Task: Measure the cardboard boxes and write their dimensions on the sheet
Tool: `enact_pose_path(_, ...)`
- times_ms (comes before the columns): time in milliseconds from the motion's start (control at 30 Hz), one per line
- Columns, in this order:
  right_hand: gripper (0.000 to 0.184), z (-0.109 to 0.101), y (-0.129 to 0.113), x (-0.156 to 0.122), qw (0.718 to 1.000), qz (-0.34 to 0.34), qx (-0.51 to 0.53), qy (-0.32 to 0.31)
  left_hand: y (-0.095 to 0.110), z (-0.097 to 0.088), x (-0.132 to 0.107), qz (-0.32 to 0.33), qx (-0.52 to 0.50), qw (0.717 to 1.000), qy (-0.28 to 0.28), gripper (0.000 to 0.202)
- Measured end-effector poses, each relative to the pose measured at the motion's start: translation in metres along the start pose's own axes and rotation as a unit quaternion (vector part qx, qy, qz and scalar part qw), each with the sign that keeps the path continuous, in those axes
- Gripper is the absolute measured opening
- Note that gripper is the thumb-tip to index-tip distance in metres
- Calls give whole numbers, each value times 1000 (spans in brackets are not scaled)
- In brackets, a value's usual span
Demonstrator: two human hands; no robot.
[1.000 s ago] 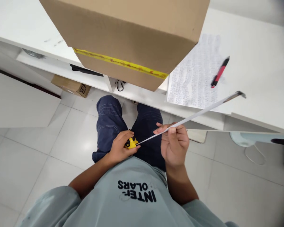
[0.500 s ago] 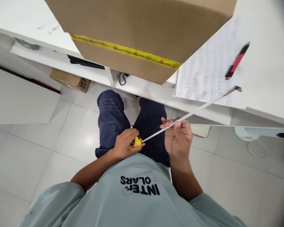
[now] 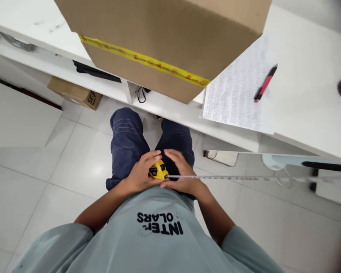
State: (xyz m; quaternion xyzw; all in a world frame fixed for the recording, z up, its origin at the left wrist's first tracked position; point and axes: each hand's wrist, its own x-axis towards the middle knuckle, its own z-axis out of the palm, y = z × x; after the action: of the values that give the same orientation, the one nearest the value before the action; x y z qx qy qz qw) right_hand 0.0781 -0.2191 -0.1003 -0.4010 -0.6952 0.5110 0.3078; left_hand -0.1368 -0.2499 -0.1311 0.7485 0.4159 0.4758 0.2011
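My left hand [image 3: 142,172] is closed round a small yellow tape measure [image 3: 158,169], held in front of my stomach. Its white blade [image 3: 244,178] runs out level to the right, past the frame's edge. My right hand [image 3: 179,172] rests right beside the case, its fingers laid over the start of the blade and its thumb below, pinching it. Above my hands a large cardboard box [image 3: 165,38] with a strip of yellow tape stands on the white desk [image 3: 307,94].
A written sheet of paper [image 3: 233,98] lies on the desk beside the box, with a red and black pen [image 3: 265,84] on it. Under the desk are a shelf, a small cardboard box [image 3: 75,93] and cables. My legs stand on white floor tiles.
My right hand slid down the blade to the case. The blade, which slanted up towards the desk, has swung down and now lies level, pointing right.
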Motion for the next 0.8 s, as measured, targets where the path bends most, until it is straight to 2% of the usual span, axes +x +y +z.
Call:
enact_pose_path(67,82,9,2,-6,1000,-9,-2,-20,-3,1,-1,20,-14,999,21,90)
enact_pose_path(200,59,28,5,-16,999,-28,19,27,-8,6,-3,38,-34,998,43,88)
enact_pose_path(333,60,46,13,-24,996,-63,2,57,-10,8,-4,70,-2,995,73,91)
enact_pose_path(433,65,52,18,-29,997,-45,3,61,-11,7,-6,51,0,996,69,97)
enact_pose_path(500,62,47,19,-30,998,-34,36,37,-13,7,-9,22,-26,998,62,103)
enact_pose_path(633,45,24,14,-21,993,9,105,-45,-15,11,-14,-8,-96,993,61,111)
enact_pose_path(733,43,10,15,-9,994,31,84,-55,-15,16,-17,-7,-128,990,54,112)
enact_pose_path(800,49,5,19,-1,995,28,58,-73,-16,18,-18,-12,-135,990,37,111)
